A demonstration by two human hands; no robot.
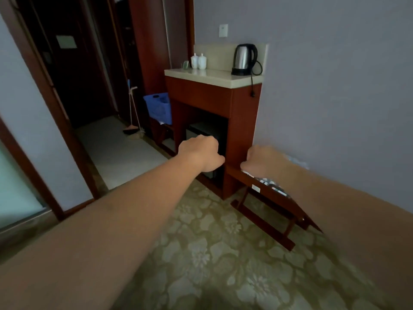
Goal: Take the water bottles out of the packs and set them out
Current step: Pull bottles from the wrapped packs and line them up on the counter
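Weight is what I would reckon with first. A full pack of water is heavy and sags in its soft film, so I judge it better opened where it sits, with the wrap torn at the top. Single bottles should be light enough for one hand, thin-walled and smooth, giving a little under a squeeze. The neck just below the cap looks the safest hold. They will not break, but they may tip or roll if put down carelessly.

Of the pack itself very little shows. A glossy, crinkled black-and-white wrapped bundle (269, 182) lies on the low red-brown wooden luggage rack (248, 182) against the grey wall. It sits toward the rack's end beside the desk and is mostly hidden under the person's right forearm. I take it for the pack, though no bottle shape or cap can be made out.

The left hand (201, 153) is held out before the desk's dark lower opening, knuckles up and fingers curled under, with nothing visible in it. The right hand (262, 158) hovers over that same end of the rack, blurred, its fingers likewise curled. Whether it grips anything I cannot tell.

On the red-brown, cream-topped desk (212, 76) a steel electric kettle (244, 58) stands at the right back corner and two small white lidded bottles (199, 61) near the left back corner. That top seems a likely place to set the water out.
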